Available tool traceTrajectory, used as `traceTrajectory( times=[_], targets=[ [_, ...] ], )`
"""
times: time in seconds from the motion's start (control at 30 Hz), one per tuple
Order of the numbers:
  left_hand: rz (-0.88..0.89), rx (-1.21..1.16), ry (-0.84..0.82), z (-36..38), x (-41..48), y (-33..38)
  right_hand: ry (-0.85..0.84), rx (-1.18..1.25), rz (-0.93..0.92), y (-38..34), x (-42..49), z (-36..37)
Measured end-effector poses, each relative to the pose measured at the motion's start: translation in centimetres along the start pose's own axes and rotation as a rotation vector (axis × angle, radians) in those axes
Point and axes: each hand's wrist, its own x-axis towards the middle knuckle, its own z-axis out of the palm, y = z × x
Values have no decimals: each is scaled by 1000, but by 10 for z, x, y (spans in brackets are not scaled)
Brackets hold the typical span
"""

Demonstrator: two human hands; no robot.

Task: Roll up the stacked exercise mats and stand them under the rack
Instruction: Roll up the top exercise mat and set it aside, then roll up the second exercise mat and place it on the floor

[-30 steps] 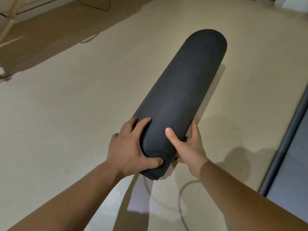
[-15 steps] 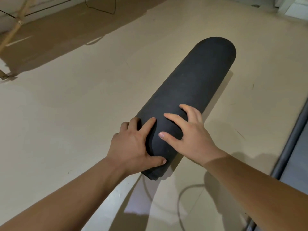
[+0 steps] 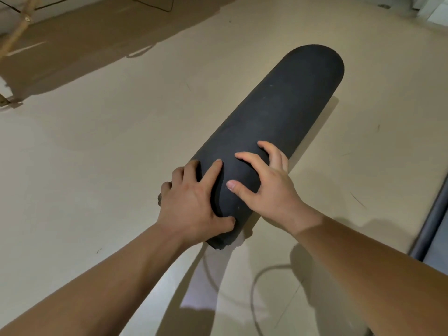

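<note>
A thick black exercise mat [image 3: 278,112], fully rolled, lies on the beige floor and runs from near me toward the upper right. My left hand [image 3: 191,204] clamps its near end from the left side, thumb pressed on the front rim and fingers wrapped over the roll. On top of the roll just beyond that sits my right hand [image 3: 264,180], fingers spread and curled into the surface. The far end of the mat is a rounded dark shape; no rack is visible close to it.
A bamboo or wooden pole [image 3: 17,32] slants at the top left above a brown shadowed floor strip. A grey frame edge [image 3: 434,214] runs along the right side. A thin cable [image 3: 155,3] lies at the top.
My right hand left the mat's right flank and came up onto its top, fingers spread. The left hand kept its grip. The roll shifted slightly right and away in view.
</note>
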Motion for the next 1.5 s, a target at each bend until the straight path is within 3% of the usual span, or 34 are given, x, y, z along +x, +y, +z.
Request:
traceTrajectory(
  times=[0.13,0.27,0.4,0.57,0.7,0.97,1.1,1.3,1.5],
  targets=[
    [-49,-6,-3,-3,26,-12,-109,9,66,-6,32,2],
    [-86,-50,-56,-12,42,-25,-324,-41,82,-19,53,-12],
    [-85,-91,-70,-14,42,-29,-168,-113,90,-22,34,-13],
    [-79,-128,-118,-24,43,-28,-53,13,169,-17,-3,-19],
    [-33,-197,-103,-35,40,-23,-106,66,205,-17,-23,-33],
    [60,-61,73,-41,15,5,-132,69,303,-11,-39,-55],
    [304,-146,156,-24,-17,48,-150,36,365,3,-62,-69],
    [474,-307,-149,46,-57,150,-236,-95,545,73,-155,-130],
    [649,-270,-431,99,-93,270,-303,-162,778,132,-269,-198]
  ],
)
